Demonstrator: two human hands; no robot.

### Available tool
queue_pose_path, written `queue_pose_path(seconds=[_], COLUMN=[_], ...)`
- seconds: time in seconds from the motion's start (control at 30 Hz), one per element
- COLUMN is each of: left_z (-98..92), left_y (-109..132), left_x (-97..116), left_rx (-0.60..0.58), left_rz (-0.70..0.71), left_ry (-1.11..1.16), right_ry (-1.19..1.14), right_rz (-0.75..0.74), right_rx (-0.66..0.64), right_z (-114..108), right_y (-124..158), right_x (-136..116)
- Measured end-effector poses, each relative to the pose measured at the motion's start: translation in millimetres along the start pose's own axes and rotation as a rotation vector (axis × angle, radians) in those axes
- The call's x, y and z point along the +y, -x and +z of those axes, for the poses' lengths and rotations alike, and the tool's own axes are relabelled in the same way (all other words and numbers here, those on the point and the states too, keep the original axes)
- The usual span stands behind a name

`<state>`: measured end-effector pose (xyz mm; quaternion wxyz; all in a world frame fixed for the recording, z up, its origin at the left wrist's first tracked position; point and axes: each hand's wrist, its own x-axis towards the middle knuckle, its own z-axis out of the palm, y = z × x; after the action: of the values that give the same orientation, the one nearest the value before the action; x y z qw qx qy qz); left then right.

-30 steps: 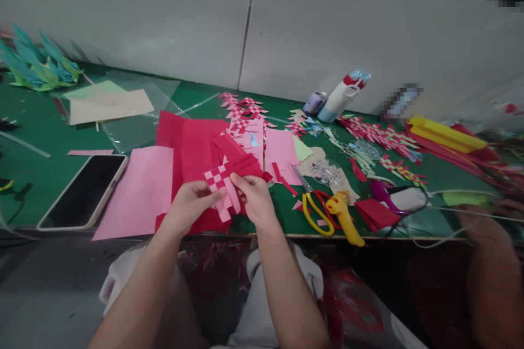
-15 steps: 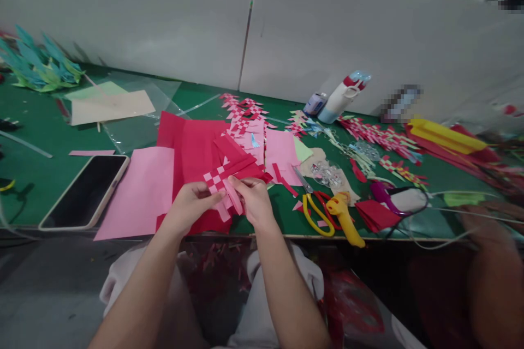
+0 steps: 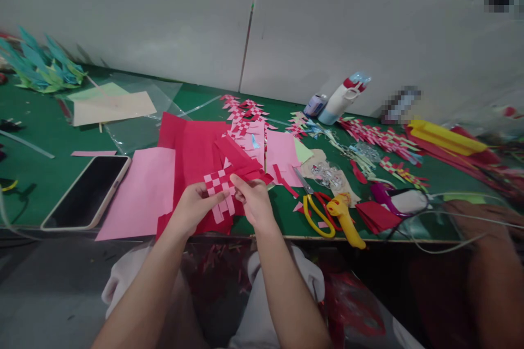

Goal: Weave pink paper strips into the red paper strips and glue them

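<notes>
Both of my hands pinch a small woven piece of red and pink paper strips [image 3: 220, 185] just above the near edge of the green table [image 3: 41, 136]. My left hand [image 3: 191, 211] grips its lower left side. My right hand [image 3: 254, 199] has thumb and fingers closed on its right side, where red strips stick out. Pink strip ends hang loose below the checkered part. Under the piece lie a large red paper sheet [image 3: 192, 147] and a pink sheet [image 3: 141, 193].
A phone [image 3: 88, 191] lies face up at the left. Yellow-handled scissors [image 3: 315, 210] and a yellow tool [image 3: 346, 218] lie right of my hands. Several finished woven pieces [image 3: 245, 112], a bottle [image 3: 339, 97] and cables sit farther back. Another person's arm [image 3: 491, 262] is at the right edge.
My right hand's fingers shifted slightly along the woven piece, and the loose pink strips now hang straighter below it. Both hands stay in the same place.
</notes>
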<state>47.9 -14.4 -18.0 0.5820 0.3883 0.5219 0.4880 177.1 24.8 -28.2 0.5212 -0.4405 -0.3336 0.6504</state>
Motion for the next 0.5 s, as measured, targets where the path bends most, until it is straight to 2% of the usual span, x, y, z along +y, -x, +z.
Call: queue_pose_path(seconds=[0.13,0.37,0.5], left_z=[1.2,10.0,13.7], left_y=[0,-2,-2], left_x=[0,-8,-10], left_rx=[-0.001,0.077,0.123], left_rz=[-0.015,-0.017,-0.019], left_ry=[0.008,0.183,0.192], right_ry=[-0.072,-0.077,-0.087], right_rz=[-0.041,-0.139,-0.165], right_rx=[-0.005,0.002,0.024], right_z=[0,3,4], right_y=[-1,-1,-1], right_x=[-1,1,0])
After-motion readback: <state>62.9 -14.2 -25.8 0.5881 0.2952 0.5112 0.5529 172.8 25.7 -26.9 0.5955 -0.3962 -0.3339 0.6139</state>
